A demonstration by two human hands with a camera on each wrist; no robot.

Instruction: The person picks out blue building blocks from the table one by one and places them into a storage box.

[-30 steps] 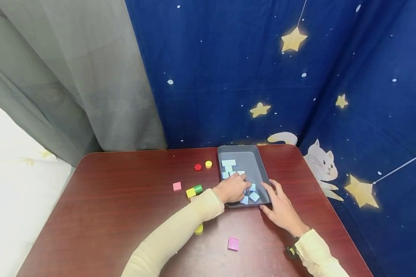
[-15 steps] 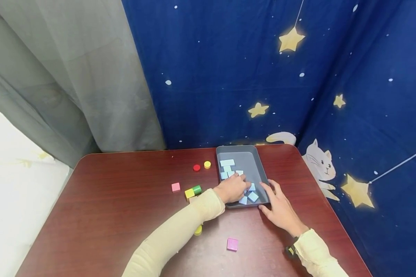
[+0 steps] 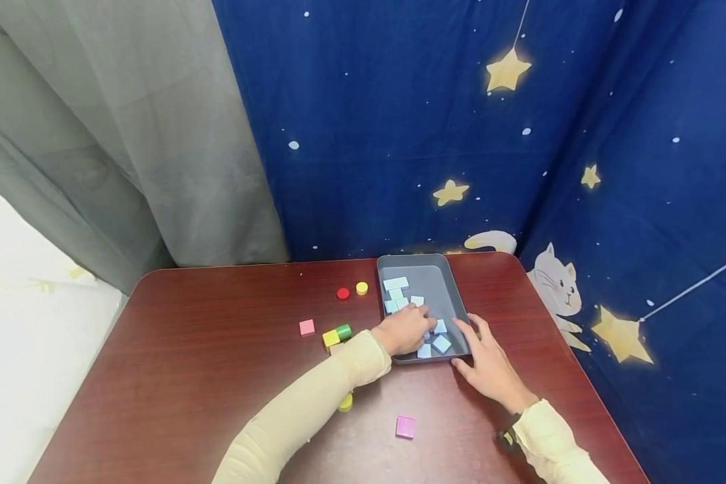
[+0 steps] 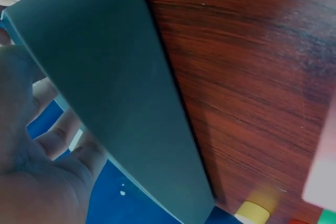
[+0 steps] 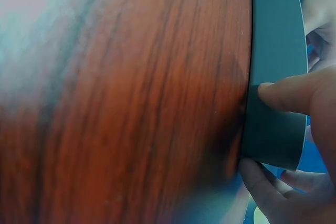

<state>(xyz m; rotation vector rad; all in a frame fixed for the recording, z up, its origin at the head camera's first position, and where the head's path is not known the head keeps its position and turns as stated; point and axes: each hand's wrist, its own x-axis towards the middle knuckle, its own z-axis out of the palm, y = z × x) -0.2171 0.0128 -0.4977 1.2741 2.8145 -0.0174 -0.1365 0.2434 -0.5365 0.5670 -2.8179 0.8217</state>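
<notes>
A dark grey tray [image 3: 432, 279] holds several light blue blocks [image 3: 441, 344]; one longer pale block [image 3: 396, 284] lies toward its far left. My left hand [image 3: 402, 331] reaches over the tray's left rim with bent fingers down among the blocks. Whether it pinches one is hidden under the hand. In the left wrist view the tray wall [image 4: 121, 77] covers part of these fingers. My right hand [image 3: 493, 366] grips the tray's near right corner. In the right wrist view its thumb [image 5: 289, 93] presses the near wall while other fingers bend round the side.
Left of the tray lie a red disc [image 3: 343, 294], a yellow disc [image 3: 361, 288], a pink block [image 3: 306, 327], a yellow block [image 3: 331, 339] and a green cylinder [image 3: 343, 331]. Nearer are another yellow piece [image 3: 345, 403] and a magenta block [image 3: 405, 427]. Curtains hang behind the table [image 3: 218, 376].
A light blue block near the tray's front has turned straighter, and the long pale block has shifted slightly. Both hands stay in nearly the same places.
</notes>
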